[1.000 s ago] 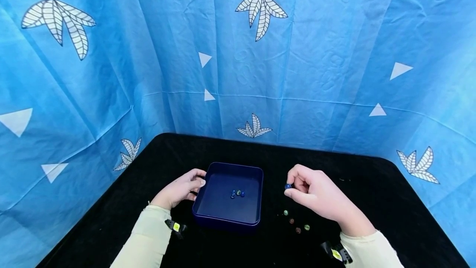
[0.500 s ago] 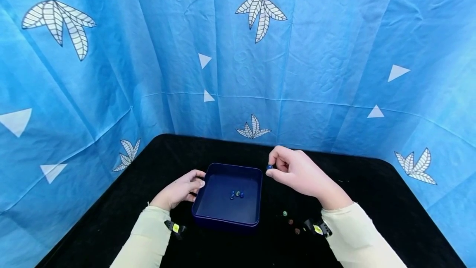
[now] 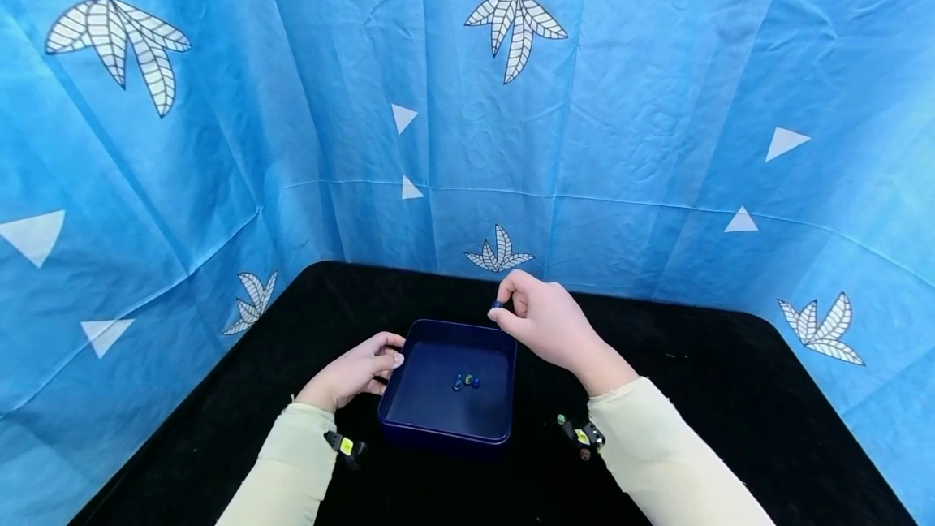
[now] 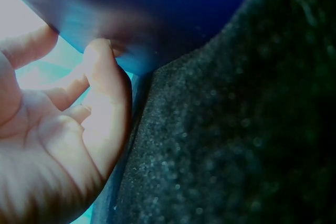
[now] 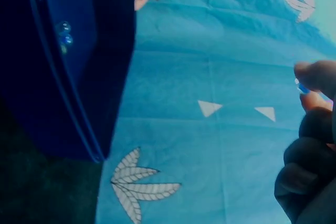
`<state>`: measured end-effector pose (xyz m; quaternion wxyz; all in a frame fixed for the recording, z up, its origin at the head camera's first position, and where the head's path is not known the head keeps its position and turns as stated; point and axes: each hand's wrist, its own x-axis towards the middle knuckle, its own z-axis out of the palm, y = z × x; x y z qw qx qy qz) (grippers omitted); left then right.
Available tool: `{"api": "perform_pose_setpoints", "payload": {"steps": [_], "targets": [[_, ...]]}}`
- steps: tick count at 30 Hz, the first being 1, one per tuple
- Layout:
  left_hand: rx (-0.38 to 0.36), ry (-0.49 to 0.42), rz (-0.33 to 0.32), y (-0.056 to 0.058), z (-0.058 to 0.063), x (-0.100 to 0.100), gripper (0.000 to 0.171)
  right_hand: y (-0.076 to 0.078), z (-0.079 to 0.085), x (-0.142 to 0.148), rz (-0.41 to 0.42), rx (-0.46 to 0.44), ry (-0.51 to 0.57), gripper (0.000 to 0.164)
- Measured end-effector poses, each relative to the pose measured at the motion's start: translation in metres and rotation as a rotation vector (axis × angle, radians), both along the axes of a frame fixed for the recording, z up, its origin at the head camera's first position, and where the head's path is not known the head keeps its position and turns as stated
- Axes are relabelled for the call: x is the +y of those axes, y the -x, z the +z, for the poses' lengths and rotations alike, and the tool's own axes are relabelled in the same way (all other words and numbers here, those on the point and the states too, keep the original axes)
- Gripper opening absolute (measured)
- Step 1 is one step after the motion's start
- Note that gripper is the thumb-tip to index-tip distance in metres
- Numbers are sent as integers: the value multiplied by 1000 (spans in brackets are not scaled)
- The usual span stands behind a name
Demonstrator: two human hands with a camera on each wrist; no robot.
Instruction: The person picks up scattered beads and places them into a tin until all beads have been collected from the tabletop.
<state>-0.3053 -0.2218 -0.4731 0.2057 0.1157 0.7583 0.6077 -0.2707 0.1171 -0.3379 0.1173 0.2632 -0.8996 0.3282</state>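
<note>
My right hand (image 3: 544, 319) holds a small blue glass marble (image 3: 497, 305) between thumb and index finger, raised near the back right corner of a dark blue square box (image 3: 447, 435). In the right wrist view the marble (image 5: 300, 86) shows at the fingertips, with the other fingers curled in. My left hand (image 3: 358, 368) rests at the box's left side. In the left wrist view its thumb (image 4: 105, 66) presses the outer wall of the box (image 4: 173, 14), the fingers spread loosely behind. Several marbles (image 3: 467, 380), blue and green, sit together on the box floor.
Right of the box, a green marble (image 3: 561, 420) and a reddish marble (image 3: 585, 454) lie on the black cloth table (image 3: 701, 380), near the right wrist strap (image 3: 584, 435). A blue patterned curtain (image 3: 621, 104) hangs behind the table.
My right hand has moved left and away from me with the blue marble, from above the loose marbles to the box's back right corner. My left hand and the box stay put.
</note>
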Motion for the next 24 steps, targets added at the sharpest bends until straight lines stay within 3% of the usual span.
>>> {"api": "perform_pose_setpoints", "payload": {"steps": [10,24], "targets": [[6,-20,-4,1,-3,1,48,9,-14,-18,-57,-33,71,19],[8,-20,-4,1,-2,0,47,12,-18,-21,-100,-68,9,20]]}}
